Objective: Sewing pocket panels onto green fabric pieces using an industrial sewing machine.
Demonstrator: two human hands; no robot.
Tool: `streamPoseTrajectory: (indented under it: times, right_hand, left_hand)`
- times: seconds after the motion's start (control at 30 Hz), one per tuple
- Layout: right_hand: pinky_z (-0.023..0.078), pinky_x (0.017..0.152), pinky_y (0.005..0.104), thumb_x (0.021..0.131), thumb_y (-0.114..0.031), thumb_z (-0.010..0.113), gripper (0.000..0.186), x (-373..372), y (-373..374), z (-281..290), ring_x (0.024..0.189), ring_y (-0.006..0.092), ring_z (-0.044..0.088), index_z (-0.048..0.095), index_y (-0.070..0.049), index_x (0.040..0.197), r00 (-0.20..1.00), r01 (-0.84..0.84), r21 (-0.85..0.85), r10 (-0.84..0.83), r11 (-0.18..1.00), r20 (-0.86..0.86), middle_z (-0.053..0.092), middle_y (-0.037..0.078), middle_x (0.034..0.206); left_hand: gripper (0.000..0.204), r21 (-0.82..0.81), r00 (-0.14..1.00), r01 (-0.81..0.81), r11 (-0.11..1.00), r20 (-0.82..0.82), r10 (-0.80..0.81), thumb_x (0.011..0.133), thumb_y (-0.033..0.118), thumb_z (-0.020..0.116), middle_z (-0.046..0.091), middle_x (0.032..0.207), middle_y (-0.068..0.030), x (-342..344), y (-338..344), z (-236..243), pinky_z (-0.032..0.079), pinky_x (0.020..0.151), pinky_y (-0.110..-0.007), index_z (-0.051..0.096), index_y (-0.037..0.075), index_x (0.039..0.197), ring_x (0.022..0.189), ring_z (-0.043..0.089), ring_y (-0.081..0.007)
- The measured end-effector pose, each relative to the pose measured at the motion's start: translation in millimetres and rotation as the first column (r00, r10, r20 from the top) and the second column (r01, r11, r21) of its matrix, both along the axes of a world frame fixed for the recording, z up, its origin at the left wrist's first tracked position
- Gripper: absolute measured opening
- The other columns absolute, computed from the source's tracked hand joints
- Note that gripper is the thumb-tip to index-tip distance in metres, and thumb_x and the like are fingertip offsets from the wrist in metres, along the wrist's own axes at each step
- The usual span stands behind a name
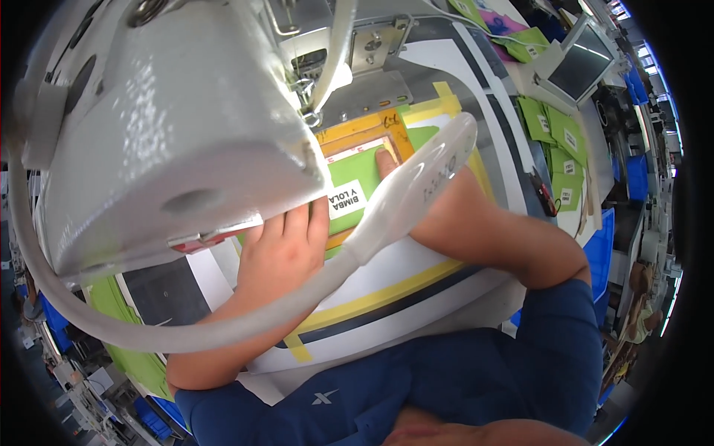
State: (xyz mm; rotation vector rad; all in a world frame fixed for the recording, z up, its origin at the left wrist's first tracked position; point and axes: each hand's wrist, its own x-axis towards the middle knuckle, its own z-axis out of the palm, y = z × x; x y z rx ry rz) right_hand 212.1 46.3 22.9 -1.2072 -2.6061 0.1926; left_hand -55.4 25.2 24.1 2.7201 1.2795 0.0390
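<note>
A green fabric piece [364,167] bearing a white printed label [345,199] lies within an amber template frame [401,137] below the needle area of a sewing machine. My left hand [286,249] rests flat at the near left of the piece. Its fingers are stretched forward, and the machine head hides some of the fingertips. From the right, my right hand [444,217] reaches over the frame. One extended finger presses the far right corner of the green piece, while a white lamp head covers its other fingers. I see nothing held in either hand.
The large white machine head [186,156] fills the upper left. A translucent lamp [420,182] on a curved grey arm crosses above my hands. On the right are labelled green pieces [565,137], dark-handled snips [547,197] and a small screen [584,59]. More green fabric [134,346] lies left.
</note>
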Motion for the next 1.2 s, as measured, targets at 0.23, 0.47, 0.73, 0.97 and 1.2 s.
streamPoseTrajectory:
  times: [0.23, 0.47, 0.73, 0.97, 1.2]
  right_hand:
    - [0.048, 0.056, 0.0356, 0.076, -0.011, 0.069, 0.007, -2, -1, -15, 0.069, 0.0223, 0.069, 0.068, -0.01, 0.083, 0.999, 0.017, 0.029, -0.018, 0.999, 0.042, 0.067, 0.007, 0.071]
    - [0.047, 0.054, 0.0358, 0.077, -0.009, 0.069, 0.005, -15, -2, -28, 0.068, 0.0226, 0.069, 0.069, -0.01, 0.082, 0.998, 0.036, 0.028, -0.037, 0.999, 0.049, 0.068, 0.007, 0.072]
    - [0.055, 0.059, 0.0384, 0.078, -0.01, 0.072, 0.007, -42, -4, -15, 0.07, 0.0241, 0.073, 0.075, -0.007, 0.083, 0.98, -0.039, 0.097, 0.02, 0.994, 0.197, 0.073, 0.009, 0.078]
    - [0.059, 0.069, 0.0391, 0.08, -0.013, 0.073, 0.009, -71, -3, -17, 0.083, 0.0271, 0.075, 0.081, -0.009, 0.079, 0.994, 0.01, -0.075, -0.002, 0.997, 0.112, 0.074, 0.01, 0.086]
    - [0.058, 0.079, 0.0414, 0.081, -0.014, 0.074, 0.012, -86, -7, -11, 0.095, 0.0281, 0.072, 0.08, -0.005, 0.085, 0.989, -0.037, -0.07, 0.047, 0.997, 0.139, 0.074, 0.01, 0.095]
  left_hand:
    - [0.084, -0.042, 0.997, -0.022, 0.999, -0.08, 0.018, 0.083, 0.052, 0.084, 0.064, 0.135, -0.0225, 2, 3, 6, 0.042, 0.109, -0.054, 0.058, 0.0, 0.144, 0.122, 0.06, -0.0425]
    - [0.089, -0.014, 0.997, -0.016, 1.0, -0.069, 0.015, 0.084, 0.053, 0.083, 0.063, 0.136, -0.0217, -10, -2, -3, 0.043, 0.11, -0.052, 0.055, 0.001, 0.149, 0.125, 0.06, -0.0409]
    - [0.098, -0.126, 0.984, -0.132, 0.983, -0.135, 0.115, 0.081, 0.055, 0.084, 0.057, 0.145, -0.0249, -29, -6, 4, 0.045, 0.109, -0.052, 0.049, 0.002, 0.156, 0.134, 0.054, -0.0436]
    - [0.099, -0.064, 0.98, -0.134, 0.989, -0.156, 0.123, 0.077, 0.051, 0.088, 0.057, 0.147, -0.0245, -47, -4, 12, 0.034, 0.117, -0.059, 0.051, 0.004, 0.155, 0.139, 0.05, -0.0438]
    - [0.059, -0.003, 0.994, -0.109, 0.994, -0.023, 0.109, 0.095, 0.039, 0.074, 0.07, 0.115, -0.0188, -38, 6, 12, 0.048, 0.097, -0.052, 0.064, 0.009, 0.144, 0.107, 0.067, -0.0379]
